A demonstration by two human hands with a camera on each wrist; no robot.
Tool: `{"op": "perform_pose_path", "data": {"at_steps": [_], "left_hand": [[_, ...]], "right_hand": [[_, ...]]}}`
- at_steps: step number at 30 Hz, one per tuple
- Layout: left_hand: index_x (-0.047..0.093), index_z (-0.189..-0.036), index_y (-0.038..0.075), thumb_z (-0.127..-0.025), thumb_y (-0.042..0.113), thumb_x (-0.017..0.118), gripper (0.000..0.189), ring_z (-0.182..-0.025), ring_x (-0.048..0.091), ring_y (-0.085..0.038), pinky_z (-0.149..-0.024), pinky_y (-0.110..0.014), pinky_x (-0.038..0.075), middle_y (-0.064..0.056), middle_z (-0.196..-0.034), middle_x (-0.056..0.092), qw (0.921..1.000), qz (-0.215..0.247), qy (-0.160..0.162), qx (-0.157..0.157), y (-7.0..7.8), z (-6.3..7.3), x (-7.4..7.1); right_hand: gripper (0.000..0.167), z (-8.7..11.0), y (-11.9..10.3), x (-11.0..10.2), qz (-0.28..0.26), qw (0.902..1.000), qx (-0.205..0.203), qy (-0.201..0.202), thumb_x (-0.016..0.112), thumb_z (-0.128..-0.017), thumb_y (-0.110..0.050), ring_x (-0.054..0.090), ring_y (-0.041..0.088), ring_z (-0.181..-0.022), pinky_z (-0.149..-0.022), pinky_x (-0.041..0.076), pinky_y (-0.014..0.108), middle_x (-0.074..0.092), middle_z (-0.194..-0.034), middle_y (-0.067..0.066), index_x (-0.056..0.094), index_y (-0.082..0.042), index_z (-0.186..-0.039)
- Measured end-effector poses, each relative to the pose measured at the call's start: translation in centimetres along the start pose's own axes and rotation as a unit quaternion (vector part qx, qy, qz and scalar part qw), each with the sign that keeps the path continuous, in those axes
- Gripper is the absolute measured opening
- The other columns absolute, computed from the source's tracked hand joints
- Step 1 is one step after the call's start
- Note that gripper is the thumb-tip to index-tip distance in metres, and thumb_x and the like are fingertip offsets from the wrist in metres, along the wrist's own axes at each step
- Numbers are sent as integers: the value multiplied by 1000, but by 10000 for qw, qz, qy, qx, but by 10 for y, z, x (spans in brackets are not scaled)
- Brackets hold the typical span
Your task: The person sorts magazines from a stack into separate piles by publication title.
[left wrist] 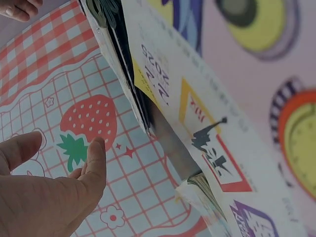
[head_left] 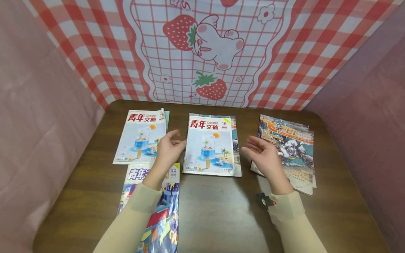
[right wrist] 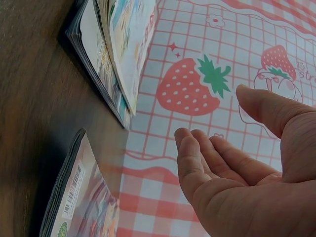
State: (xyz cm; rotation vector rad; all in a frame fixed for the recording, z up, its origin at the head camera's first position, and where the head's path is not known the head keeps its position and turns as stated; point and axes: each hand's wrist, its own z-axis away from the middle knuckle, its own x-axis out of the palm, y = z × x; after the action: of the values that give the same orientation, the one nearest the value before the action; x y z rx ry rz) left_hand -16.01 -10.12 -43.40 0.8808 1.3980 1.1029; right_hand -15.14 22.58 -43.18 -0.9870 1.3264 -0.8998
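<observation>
Between my hands lies a small pile of magazines, with a white magazine (head_left: 207,151) showing an ice-pop picture on top. Another magazine sticks out from under its right side. My left hand (head_left: 167,151) hovers by the pile's left edge, fingers loosely bent and holding nothing; whether the thumb touches the edge, I cannot tell. On the other side my right hand (head_left: 265,154) is apart from the pile, palm turned inward, with relaxed fingers. It is in front of the left edge of a teal-and-orange magazine (head_left: 294,151). Both hands (left wrist: 54,197) (right wrist: 247,177) look empty in the wrist views.
At left is a second white ice-pop magazine (head_left: 129,144), overlapping something pale green. A colourful purple-titled magazine (head_left: 162,218) lies below it, partly under my left forearm. Brown table (head_left: 209,214) meets a strawberry-print cloth (head_left: 209,70) behind; pinkish fabric (head_left: 47,88) hangs at the sides.
</observation>
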Motion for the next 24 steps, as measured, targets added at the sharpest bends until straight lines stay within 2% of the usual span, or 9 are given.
{"op": "perform_pose_path", "data": {"at_steps": [4, 7, 9, 12, 14, 16, 19, 21, 24], "left_hand": [[50, -145, -4, -93, 10, 72, 58, -108, 64, -30, -87, -37, 57, -18, -136, 58, 9998, -111, -101, -94, 0, -2, 0], [49, -146, -2, -95, 13, 71, 58, -109, 64, -28, -86, -37, 58, -17, -138, 57, 9993, -243, -213, -189, 0, -4, 1], [49, -146, -3, -95, 13, 71, 58, -109, 64, -29, -85, -37, 58, -17, -139, 57, 9988, -331, -285, -216, 0, -6, 1], [50, -145, -4, -95, 13, 71, 57, -108, 65, -30, -85, -38, 58, -18, -138, 57, 9982, -440, -346, -193, -1, -11, 3], [50, -144, -5, -95, 12, 71, 56, -108, 65, -31, -86, -38, 58, -19, -137, 58, 9979, -491, -389, -147, -1, -14, 4], [50, -144, -6, -95, 12, 71, 56, -108, 65, -31, -86, -38, 58, -20, -137, 58, 9976, -519, -432, -121, -2, -17, 5], [49, -143, -7, -95, 12, 71, 56, -107, 64, -31, -86, -39, 57, -20, -136, 57, 9971, -570, -484, -155, -2, -21, 7], [49, -143, -7, -95, 12, 71, 56, -107, 64, -32, -88, -39, 57, -20, -135, 58, 9964, -635, -515, -209, -2, -24, 9], [50, -141, -8, -94, 12, 71, 55, -112, 62, -34, -92, -42, 54, -22, -133, 59, 9947, -799, -573, -301, -2, -27, 10]], "right_hand": [[64, -2, 1, 1, 20, 9999, 80, -63, 75, -95, -24, 56, 34, -127, -99, 49, 29, 55, -140, 24, 49, 4, -147], [63, -4, 1, 3, 109, 9998, 161, -70, 76, -95, -24, 57, 32, -126, -104, 46, 40, 57, -140, 23, 50, 2, -146], [62, -6, 0, 4, 211, 9995, 218, -57, 76, -95, -26, 58, 31, -125, -117, 29, 45, 58, -139, 22, 51, 1, -145], [63, -8, -3, 6, 263, 9992, 285, -99, 76, -95, -26, 58, 32, -125, -117, 24, 53, 58, -139, 22, 51, 1, -145], [63, -9, -5, 7, 354, 9987, 336, -113, 76, -94, -27, 58, 32, -125, -119, 6, 56, 59, -138, 22, 52, 1, -145], [63, -11, -7, 8, 439, 9982, 361, -177, 75, -95, -27, 58, 32, -125, -116, 27, 54, 58, -138, 22, 51, 1, -146], [61, -15, -9, 12, 599, 9972, 398, -229, 75, -96, -26, 59, 32, -124, -114, 33, 49, 60, -136, 22, 51, 2, -145], [60, -18, -10, 15, 641, 9967, 402, -284, 73, -96, -23, 59, 33, -124, -102, 48, 47, 60, -136, 24, 50, 4, -145], [59, -22, -11, 18, 723, 9957, 462, -343, 72, -97, -20, 59, 34, -123, -100, 50, 45, 59, -135, 25, 49, 7, -145]]}}
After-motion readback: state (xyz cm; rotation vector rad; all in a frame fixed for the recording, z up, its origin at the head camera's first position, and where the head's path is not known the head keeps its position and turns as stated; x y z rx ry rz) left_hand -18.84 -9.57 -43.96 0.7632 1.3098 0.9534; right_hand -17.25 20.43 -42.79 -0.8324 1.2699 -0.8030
